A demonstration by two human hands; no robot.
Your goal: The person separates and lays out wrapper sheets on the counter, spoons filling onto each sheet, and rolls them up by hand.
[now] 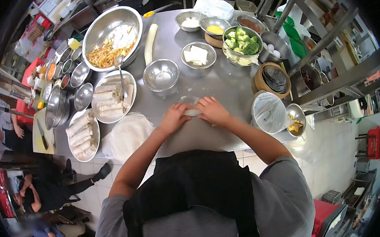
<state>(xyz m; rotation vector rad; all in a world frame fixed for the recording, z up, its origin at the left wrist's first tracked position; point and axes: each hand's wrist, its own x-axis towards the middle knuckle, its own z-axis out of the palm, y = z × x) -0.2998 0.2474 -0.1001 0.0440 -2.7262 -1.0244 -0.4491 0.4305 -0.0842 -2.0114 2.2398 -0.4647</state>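
Both of my hands rest on a pale spring roll (193,112) lying on the steel table (206,139). My left hand (174,117) curls over its left end, while my right hand (212,111) covers the right end. Much of the roll is hidden under my fingers. Left of my hands lies a stack of round white wrappers (129,134). Two oval plates hold finished rolls: one plate (126,115) also carries a metal spoon (123,81), the other plate (91,153) sits nearer the table's edge.
A large bowl of shredded filling (135,48) stands at the back left, beside a white rolling-pin-like stick (150,43). An empty steel bowl (161,74), broccoli (241,42) and a plastic-covered tub (267,113) surround the work spot. A knife (42,135) lies far left. People sit at lower left.
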